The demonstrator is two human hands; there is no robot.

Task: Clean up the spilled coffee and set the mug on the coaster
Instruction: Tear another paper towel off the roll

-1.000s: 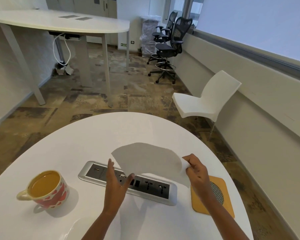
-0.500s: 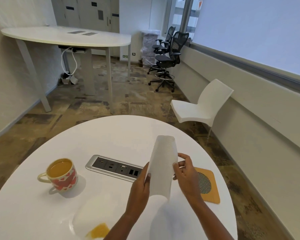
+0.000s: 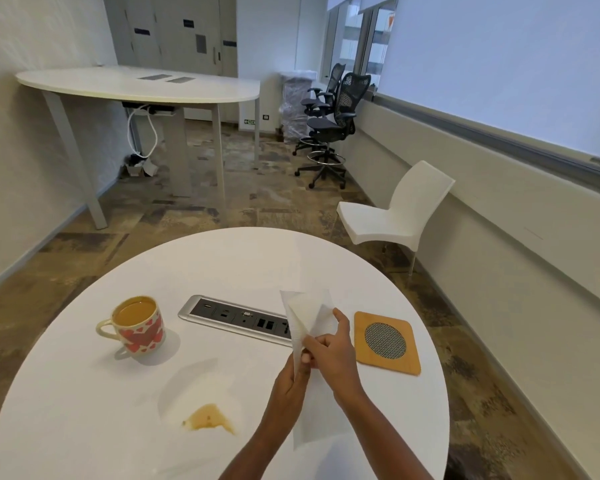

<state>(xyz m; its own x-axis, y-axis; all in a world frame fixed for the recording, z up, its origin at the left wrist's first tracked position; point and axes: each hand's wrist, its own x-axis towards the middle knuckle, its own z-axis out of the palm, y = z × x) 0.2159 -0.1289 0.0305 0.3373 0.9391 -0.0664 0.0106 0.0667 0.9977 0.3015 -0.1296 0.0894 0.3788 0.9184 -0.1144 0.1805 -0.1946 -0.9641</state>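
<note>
A cream mug point(image 3: 137, 325) with red hearts, full of coffee, stands at the left of the round white table point(image 3: 243, 258). A brown coffee spill point(image 3: 208, 416) lies on the table near the front, left of my arms. The square wooden coaster point(image 3: 388, 342) with a mesh disc lies at the right. My left hand point(image 3: 289, 386) and my right hand point(image 3: 329, 351) both pinch a white paper towel point(image 3: 307, 315), folded lengthwise and held upright above the table between the spill and the coaster. Part of the towel hangs down between my forearms.
A silver power socket strip point(image 3: 236, 318) is set into the table between mug and coaster, partly behind the towel. A white plastic chair point(image 3: 395, 216) stands beyond the table's right edge. Another white table point(image 3: 139, 86) and office chairs point(image 3: 329, 123) stand further back.
The towel went from spread flat to rolled, and is now folded narrower with both hands pinched close together. The view tilted down, bringing the spill fully into sight.
</note>
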